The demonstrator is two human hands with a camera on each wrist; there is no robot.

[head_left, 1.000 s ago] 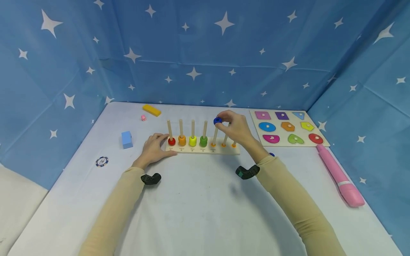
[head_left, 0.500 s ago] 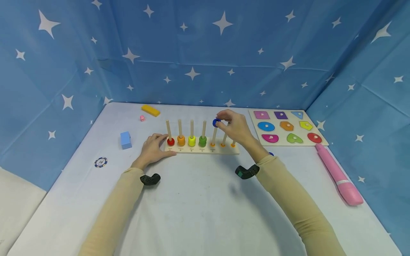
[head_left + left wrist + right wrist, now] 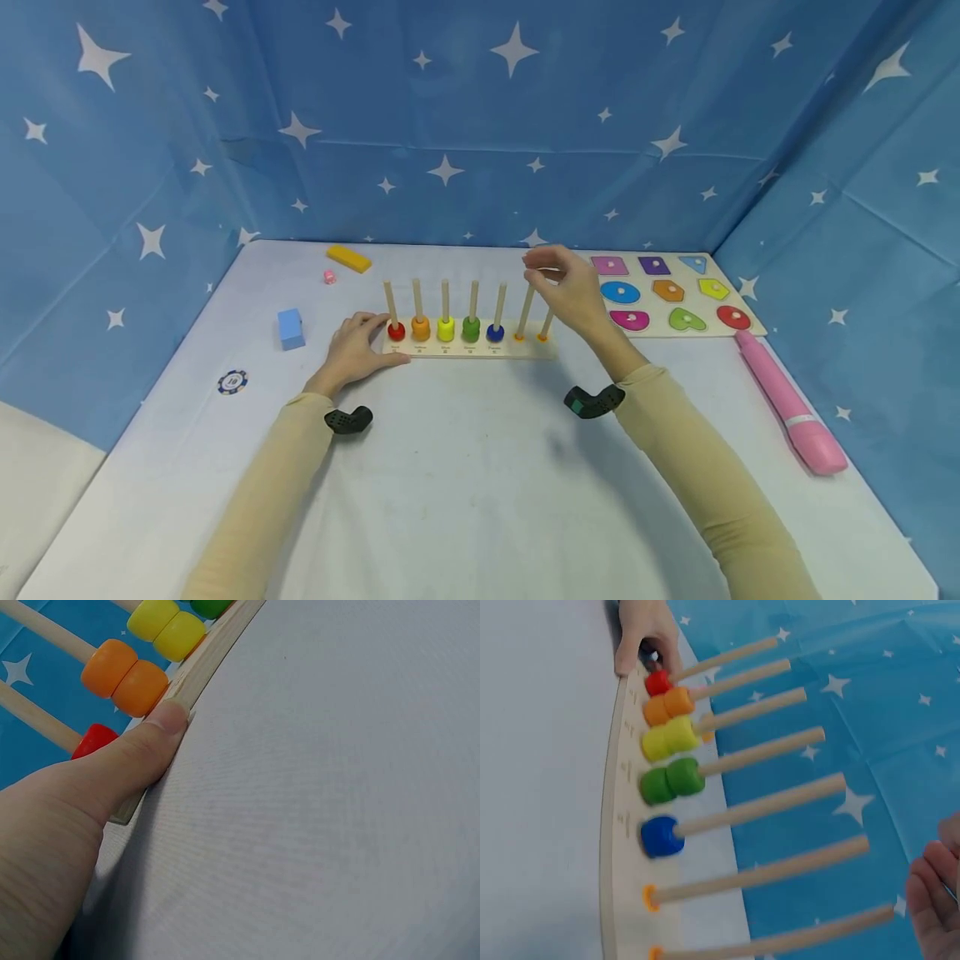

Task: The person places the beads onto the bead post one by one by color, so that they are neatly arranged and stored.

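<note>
A wooden peg board (image 3: 517, 348) with a row of upright pegs stands in the middle of the table. Its left end is held by my left hand (image 3: 354, 346), thumb (image 3: 154, 739) along the front edge and fingers round behind. Red (image 3: 658, 682), orange (image 3: 124, 677), yellow (image 3: 166, 628) and green (image 3: 672, 781) beads sit low on the left pegs. At the foot of the fifth peg rests one blue bead (image 3: 661, 837). The two rightmost pegs carry no beads. My right hand (image 3: 570, 287), fingers loosely bent and holding nothing, is raised by their tops.
Behind my right hand lies a shape puzzle board (image 3: 648, 329); a pink wand-like object (image 3: 791, 404) lies at the right edge. Left of the peg board are a blue block (image 3: 291, 329), a poker chip (image 3: 232, 382), a small pink piece (image 3: 330, 277) and a yellow block (image 3: 348, 258).
My right hand has let go of the blue bead, which dropped down the fifth peg to the board. That hand has moved right. My left hand keeps its hold.
</note>
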